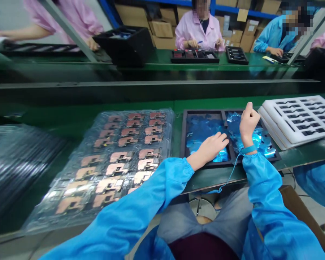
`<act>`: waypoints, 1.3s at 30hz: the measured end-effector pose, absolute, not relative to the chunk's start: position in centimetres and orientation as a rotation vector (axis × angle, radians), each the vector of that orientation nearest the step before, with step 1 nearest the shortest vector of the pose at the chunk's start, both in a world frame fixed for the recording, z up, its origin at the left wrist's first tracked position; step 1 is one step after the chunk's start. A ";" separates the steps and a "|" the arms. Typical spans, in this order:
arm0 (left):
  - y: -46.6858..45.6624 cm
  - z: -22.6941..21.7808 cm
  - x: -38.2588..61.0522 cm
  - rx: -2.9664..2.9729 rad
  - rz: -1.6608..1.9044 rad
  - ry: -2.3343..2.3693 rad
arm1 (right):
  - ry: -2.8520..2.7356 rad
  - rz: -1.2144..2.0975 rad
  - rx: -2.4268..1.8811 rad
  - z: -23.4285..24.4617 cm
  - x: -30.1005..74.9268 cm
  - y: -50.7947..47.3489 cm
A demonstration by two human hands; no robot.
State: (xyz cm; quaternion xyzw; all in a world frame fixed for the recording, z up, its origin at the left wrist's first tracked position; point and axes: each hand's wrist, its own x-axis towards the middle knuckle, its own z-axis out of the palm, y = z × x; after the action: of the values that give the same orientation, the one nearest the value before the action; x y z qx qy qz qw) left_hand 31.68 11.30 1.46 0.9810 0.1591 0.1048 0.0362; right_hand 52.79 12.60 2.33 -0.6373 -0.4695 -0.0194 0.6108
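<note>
A black two-compartment tray (183, 135) lies on the bench in front of me, holding shiny blue film pieces (203, 130) on the left and more blue film (262, 139) on the right. My left hand (213, 146) rests low over the left compartment near the divider, fingers apart and slightly bent. Above the right compartment my right hand (249, 122) is raised with its fingers closed; whatever they hold, if anything, is hidden. A blue wrist strap (248, 149) with a coiled cord circles my right wrist.
Left of the black tray lies a clear plastic tray (168, 141) of copper-coloured circuit boards (120, 157). Stacked clear trays (16, 169) are blurred at far left. White foam trays (300, 119) with black parts stand at right. Co-workers (200, 30) sit across the green bench.
</note>
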 end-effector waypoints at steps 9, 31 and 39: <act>14.7 2.0 30.4 2.833 0.433 0.999 | -1.723 0.032 -1.624 0.9 46.8 13.8; 15.2 2.2 26.9 2.630 0.608 1.259 | -2.126 -0.092 -1.847 -0.8 46.2 13.6; 15.3 3.1 26.7 2.621 0.694 1.222 | -2.005 -0.091 -1.924 -0.8 46.0 13.4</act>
State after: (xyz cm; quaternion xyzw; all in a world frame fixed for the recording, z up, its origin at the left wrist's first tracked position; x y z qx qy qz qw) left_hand 26.66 15.34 3.10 0.8781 0.4096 0.2327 0.0838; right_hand 46.05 13.37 -0.84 -0.6809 -0.7093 -0.0322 0.1797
